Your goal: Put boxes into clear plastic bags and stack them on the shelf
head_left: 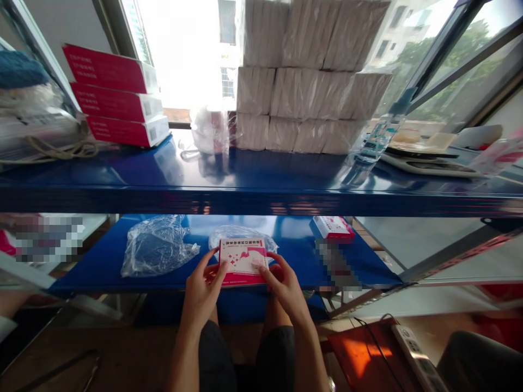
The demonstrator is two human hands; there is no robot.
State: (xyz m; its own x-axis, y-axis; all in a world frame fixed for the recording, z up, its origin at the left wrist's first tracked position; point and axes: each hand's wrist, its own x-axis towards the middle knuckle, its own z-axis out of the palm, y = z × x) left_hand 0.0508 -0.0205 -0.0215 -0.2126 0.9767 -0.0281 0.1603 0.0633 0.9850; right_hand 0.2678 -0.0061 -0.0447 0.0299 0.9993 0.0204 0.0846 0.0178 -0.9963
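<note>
A small white and pink-red printed box [244,260] is held at the front edge of the lower blue shelf, its printed face turned up toward me. My left hand [205,280] grips its left side, thumb on the face and fingers at the edge and behind. On the right side my right hand [283,280] holds it the same way. Behind the box lies a clear plastic bag [261,238], partly hidden by it. Another crumpled clear bag [157,247] rests further left. A similar white and red box [334,227] sits at the right on this shelf.
Across the front runs a raised blue shelf [261,171]. It carries stacked red boxes [118,103], plastic-wrapped white packs [306,98] piled high, and a clear bottle [378,136]. Down at the right, a power strip [420,354] lies near an orange-red surface [359,354].
</note>
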